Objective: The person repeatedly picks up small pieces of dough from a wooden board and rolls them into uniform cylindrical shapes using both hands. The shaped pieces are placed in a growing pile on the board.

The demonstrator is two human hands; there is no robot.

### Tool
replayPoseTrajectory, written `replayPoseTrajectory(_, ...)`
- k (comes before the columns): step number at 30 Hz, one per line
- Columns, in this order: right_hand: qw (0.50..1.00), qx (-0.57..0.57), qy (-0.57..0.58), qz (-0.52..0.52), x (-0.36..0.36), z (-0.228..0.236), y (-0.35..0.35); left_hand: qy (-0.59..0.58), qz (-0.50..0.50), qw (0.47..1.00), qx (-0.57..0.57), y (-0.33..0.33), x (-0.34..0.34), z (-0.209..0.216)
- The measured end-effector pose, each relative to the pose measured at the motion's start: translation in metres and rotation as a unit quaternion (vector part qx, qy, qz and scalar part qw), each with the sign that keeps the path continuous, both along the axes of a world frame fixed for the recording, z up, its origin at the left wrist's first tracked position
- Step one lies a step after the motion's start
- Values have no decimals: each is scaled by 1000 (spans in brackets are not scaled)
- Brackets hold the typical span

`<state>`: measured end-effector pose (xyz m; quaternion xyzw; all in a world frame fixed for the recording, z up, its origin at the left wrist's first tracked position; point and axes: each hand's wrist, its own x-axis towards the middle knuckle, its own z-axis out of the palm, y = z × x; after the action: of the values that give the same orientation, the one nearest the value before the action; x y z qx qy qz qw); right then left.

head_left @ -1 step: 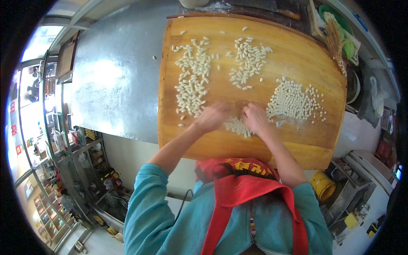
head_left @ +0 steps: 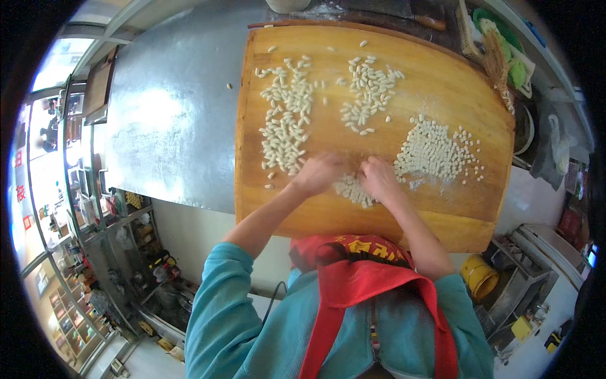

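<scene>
Both hands work low over a wooden board (head_left: 334, 136) dusted with flour. My left hand (head_left: 319, 173) is smeared by motion, so its fingers cannot be read. It is beside the lower end of a long band of rounded white dough pieces (head_left: 291, 104). A short way to its right, my right hand (head_left: 377, 178) is closed, fingertips curled together and pointing left; what they pinch is hidden. Between and just below the hands lies a small heap of cut dough pieces (head_left: 355, 191). Right of my right hand spreads a larger pile of small dough cubes (head_left: 434, 151).
Another cluster of rounded dough pieces (head_left: 371, 88) lies toward the board's far side. A metal table (head_left: 170, 114) adjoins the board on the left, with a single piece on it. At the far right are a basket (head_left: 468, 38) and a whisk broom (head_left: 497, 63). A yellow bucket (head_left: 480, 276) stands below right.
My left hand and forearm have shifted very slightly to the right. My right hand stays nearly in place, and the dough groups look the same.
</scene>
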<state>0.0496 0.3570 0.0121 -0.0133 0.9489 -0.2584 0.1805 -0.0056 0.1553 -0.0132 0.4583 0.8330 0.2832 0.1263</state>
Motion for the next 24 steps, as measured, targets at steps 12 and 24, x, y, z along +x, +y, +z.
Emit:
replayPoseTrajectory(12,994,-64,57,-65,-17,-24,22,-21,-10,1000,2,17,-7,16)
replayPoseTrajectory(24,987,11,-6,-162,-42,-12,22,-74,198,974,-84,35,-30,13)
